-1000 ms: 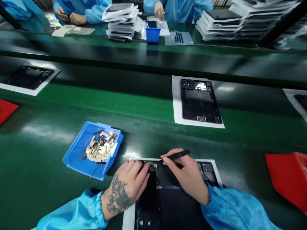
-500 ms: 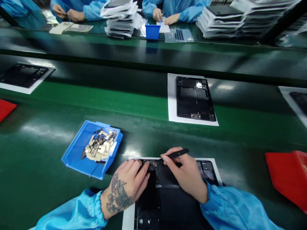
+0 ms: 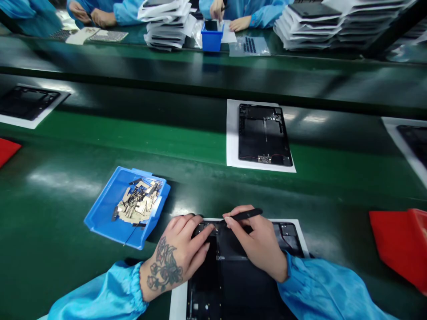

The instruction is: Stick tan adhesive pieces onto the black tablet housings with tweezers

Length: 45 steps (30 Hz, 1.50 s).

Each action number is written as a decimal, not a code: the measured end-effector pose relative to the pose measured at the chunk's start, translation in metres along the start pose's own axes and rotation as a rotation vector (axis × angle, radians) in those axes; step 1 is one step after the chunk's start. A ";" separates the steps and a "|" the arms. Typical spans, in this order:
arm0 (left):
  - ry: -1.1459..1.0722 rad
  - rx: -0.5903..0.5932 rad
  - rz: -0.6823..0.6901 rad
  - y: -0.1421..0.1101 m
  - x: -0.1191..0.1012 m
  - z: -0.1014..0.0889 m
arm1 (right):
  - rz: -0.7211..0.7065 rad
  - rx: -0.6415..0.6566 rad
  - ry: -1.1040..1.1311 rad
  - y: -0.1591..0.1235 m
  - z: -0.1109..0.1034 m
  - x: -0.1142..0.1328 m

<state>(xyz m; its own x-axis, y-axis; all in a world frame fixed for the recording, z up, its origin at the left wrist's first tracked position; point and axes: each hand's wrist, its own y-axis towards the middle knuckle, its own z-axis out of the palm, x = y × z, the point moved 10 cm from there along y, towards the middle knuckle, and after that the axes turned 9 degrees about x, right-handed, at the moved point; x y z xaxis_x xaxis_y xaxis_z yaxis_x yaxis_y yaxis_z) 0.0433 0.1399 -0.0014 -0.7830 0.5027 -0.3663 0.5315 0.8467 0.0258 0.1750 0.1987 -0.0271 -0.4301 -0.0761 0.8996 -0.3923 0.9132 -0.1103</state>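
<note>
A tablet housing [image 3: 248, 289] with its black inside showing lies on white paper [image 3: 178, 302] in front of me. My left hand [image 3: 178, 255] rests over its upper left corner, fingers apart. The index fingertip presses near a small part at the top edge. Between the thumb and fingers of my right hand [image 3: 258, 242] are slim black tweezers [image 3: 247, 214], slanting down to the left. Their tip meets the top edge close to my left index finger; what lies under the tip is too small to make out.
Left of the housing stands a blue bin [image 3: 106, 218] of loose flex cables and small pieces. Red bins [image 3: 396, 244] sit at both sides. Beyond, a green conveyor [image 3: 150, 129] carries open tablets [image 3: 265, 133] on paper. Across it, co-workers' hands [image 3: 103, 18] work beside paper stacks [image 3: 168, 26].
The tablets on the conveyor have moved slightly left. My left index finger has shifted a little right along the edge. Across the line, a co-worker's hand has lifted over the small blue bin.
</note>
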 end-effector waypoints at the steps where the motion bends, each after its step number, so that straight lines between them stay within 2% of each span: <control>1: -0.016 0.010 -0.004 0.001 0.000 0.000 | -0.009 -0.004 -0.006 0.000 -0.001 0.001; 7: -0.014 0.030 -0.034 0.005 0.000 0.003 | -0.063 -0.135 0.031 -0.002 -0.016 0.006; 9: -0.004 0.036 -0.057 0.006 0.001 0.005 | -0.083 -0.138 0.072 -0.002 -0.017 0.007; 14: -0.070 0.076 -0.070 0.005 0.005 0.008 | -0.050 -0.038 0.179 0.004 -0.007 0.005; 17: -0.127 0.077 -0.072 0.003 0.008 0.006 | -0.100 -0.012 0.236 0.005 -0.005 0.011; 21: -0.168 0.052 -0.069 0.002 0.009 0.002 | -0.207 0.037 0.197 0.003 -0.002 0.024; 26: -0.195 0.045 -0.046 0.002 0.006 0.000 | -0.269 0.110 0.190 0.002 0.006 0.032; 36: -0.187 0.056 -0.040 0.001 0.006 0.000 | -0.299 0.230 0.173 0.004 0.015 0.039; 40: -0.179 0.021 -0.034 0.000 0.006 -0.002 | -0.232 0.187 0.171 0.005 0.014 0.032; 45: -0.158 0.028 -0.046 -0.003 0.008 0.002 | -0.091 0.017 0.212 0.005 -0.001 0.015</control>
<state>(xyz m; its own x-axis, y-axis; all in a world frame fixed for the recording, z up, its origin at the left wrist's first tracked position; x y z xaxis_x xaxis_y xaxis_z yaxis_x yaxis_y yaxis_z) 0.0364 0.1407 -0.0063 -0.7474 0.4282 -0.5080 0.5069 0.8618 -0.0194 0.1673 0.2020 -0.0133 -0.2128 -0.0702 0.9746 -0.4358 0.8995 -0.0304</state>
